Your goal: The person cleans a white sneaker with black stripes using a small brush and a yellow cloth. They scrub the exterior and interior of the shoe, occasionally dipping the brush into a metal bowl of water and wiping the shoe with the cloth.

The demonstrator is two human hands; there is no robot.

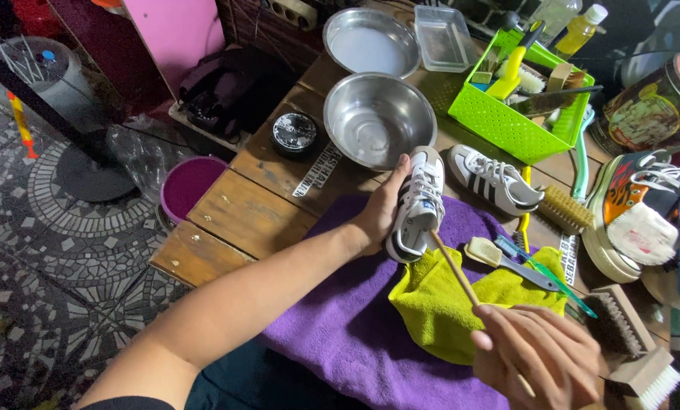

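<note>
- A white leather-look sneaker (417, 205) with a smooth finish is being shown at centre frame.
- Glossy metal is being shown by the bowl (379, 119) above it.
- Soft purple cloth (355, 319) is being spread over the worn wooden table (241, 216).

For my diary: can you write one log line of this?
left hand: holds white sneaker | right hand: holds wooden stick against it | under: purple towel

Head view, close, steeply downward

We see a bright, evenly lit scene with vivid colours. Glare shines on the steel bowl (379, 119). Our right hand (541, 357) is motion-blurred. Edges bend from wide-lens distortion; top corners fall dark.
</note>
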